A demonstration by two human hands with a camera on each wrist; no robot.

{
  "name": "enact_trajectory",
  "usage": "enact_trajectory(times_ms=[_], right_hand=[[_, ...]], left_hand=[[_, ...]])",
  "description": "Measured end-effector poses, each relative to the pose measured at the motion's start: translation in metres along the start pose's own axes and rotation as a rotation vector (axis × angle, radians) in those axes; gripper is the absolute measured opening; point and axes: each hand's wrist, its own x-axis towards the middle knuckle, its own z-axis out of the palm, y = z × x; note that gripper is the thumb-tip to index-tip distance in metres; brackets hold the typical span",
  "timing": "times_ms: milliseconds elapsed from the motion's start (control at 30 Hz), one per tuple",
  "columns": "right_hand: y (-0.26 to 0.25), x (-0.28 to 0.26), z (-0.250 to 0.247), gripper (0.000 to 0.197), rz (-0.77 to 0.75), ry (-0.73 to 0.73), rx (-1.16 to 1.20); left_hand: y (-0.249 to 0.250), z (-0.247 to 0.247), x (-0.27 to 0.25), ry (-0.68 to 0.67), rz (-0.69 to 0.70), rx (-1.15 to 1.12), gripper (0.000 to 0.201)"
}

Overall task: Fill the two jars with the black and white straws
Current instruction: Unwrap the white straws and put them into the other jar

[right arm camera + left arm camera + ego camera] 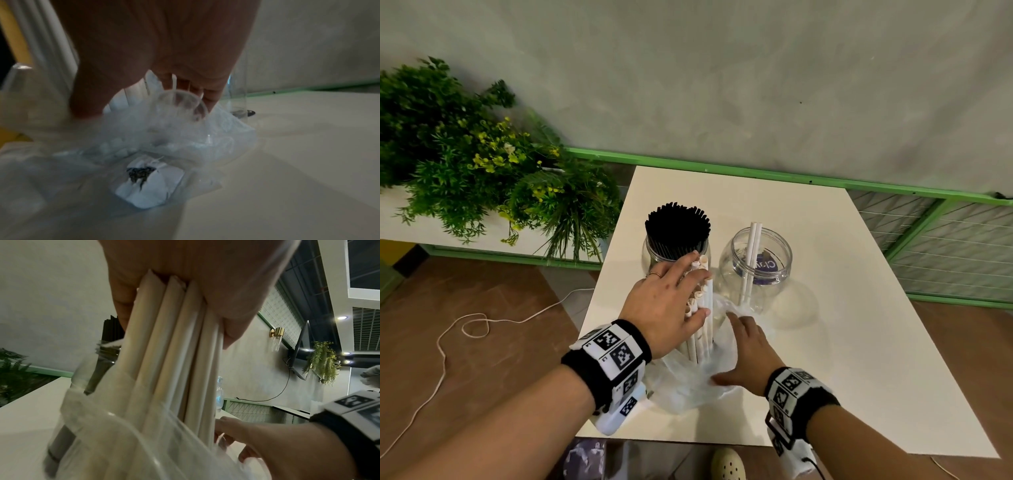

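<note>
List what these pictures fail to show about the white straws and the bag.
- White straws: lower ends hidden inside the plastic bag, head view.
- Their count: left hand covers the bundle.
- Right hand fingertips: buried in bag folds; right wrist view blurred.
- Print on the paper slip: too blurred to read.

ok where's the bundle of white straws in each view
head: white straws stand at centre, gripped by the left hand, rising out of the plastic bag.
left wrist: they fill the middle, running from the palm down into the bag.
right wrist: only a blurred white strip at the upper left edge, probably them.
shared landmark: the crumpled plastic bag on the white table.
</note>
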Motion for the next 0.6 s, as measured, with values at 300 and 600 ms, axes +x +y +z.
enact_trajectory(times_ms=[300,600], right_hand=[[-0.011,-0.013,-0.003,0.107,-0.073,0.238,-0.240],[-0.032,0.004,0.004,0.132,-0.049,0.090,-0.199]], left_hand=[[-0.001,0.001,-0.001,0.005,0.004,0.007,0.062],[-0.006,-0.008,0.000,-0.036,-0.006,-0.047,0.071]])
